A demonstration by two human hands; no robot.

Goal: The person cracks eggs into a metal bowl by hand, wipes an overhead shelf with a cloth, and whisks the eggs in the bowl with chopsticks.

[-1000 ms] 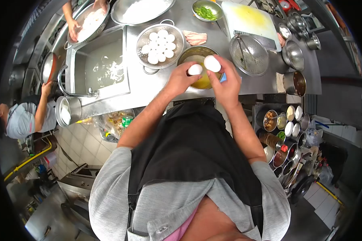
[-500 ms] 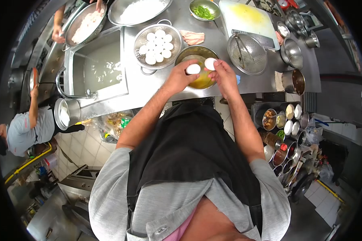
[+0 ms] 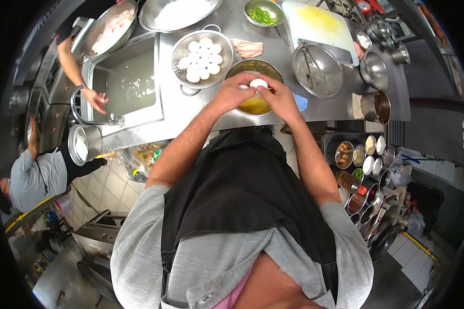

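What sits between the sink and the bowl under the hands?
The colander of white eggs sits between the sink and that bowl, in the head view.

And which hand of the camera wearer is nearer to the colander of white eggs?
Left. The left hand is close to the lower-right edge of the colander; the right hand is farther right in the picture.

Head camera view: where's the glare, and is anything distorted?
Head view: white glare washes the silvery steel counter left of the round metal bowl; bright reflections dot the greyish water in the rectangular steel sink; wide-angle distortion curves the scene toward black corners.
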